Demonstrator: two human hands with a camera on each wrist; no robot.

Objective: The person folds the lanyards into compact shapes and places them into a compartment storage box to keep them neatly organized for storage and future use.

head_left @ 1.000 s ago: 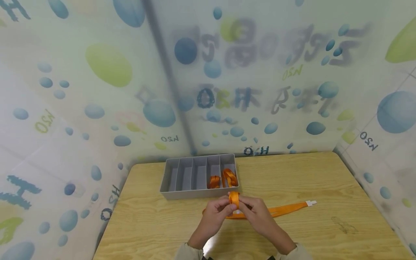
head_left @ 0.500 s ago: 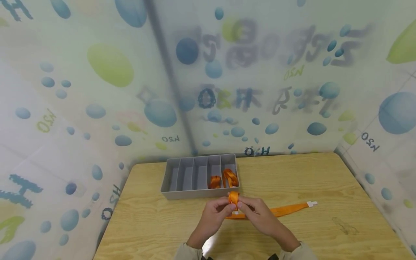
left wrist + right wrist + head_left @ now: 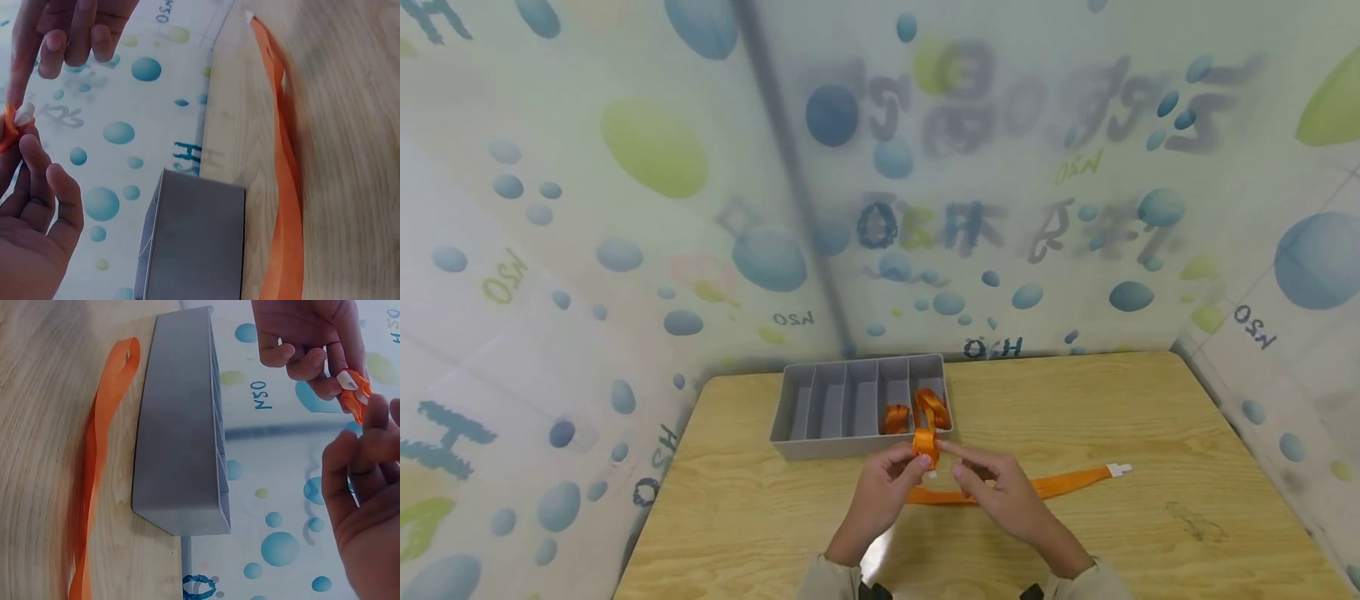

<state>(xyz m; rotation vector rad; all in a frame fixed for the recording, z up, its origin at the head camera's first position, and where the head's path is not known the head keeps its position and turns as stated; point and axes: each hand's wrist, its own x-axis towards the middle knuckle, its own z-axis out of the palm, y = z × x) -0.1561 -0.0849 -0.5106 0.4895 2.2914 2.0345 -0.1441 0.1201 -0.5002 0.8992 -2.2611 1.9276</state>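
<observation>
With my left hand (image 3: pixel 880 487) I pinch the orange ribbon roll (image 3: pixel 925 448) aloft near the front right corner of the gray tray (image 3: pixel 831 450); my right hand (image 3: pixel 1002 492), narrowly parted, touches it. Judged light, soft, slippery: grip both sides.

Blue spots (image 3: pixel 832 115) and green ovals (image 3: pixel 655 150) cover a pale wall (image 3: pixel 1015 179) behind a wood-grain table (image 3: pixel 1075 400)
Reversed H2O lettering (image 3: pixel 992 348) sits among them, beside blurred grey characters (image 3: pixel 966 129), while a dark band (image 3: pixel 786 158) slants down toward the tabletop, where a faint outlined mark (image 3: pixel 1195 521) shows at right
</observation>
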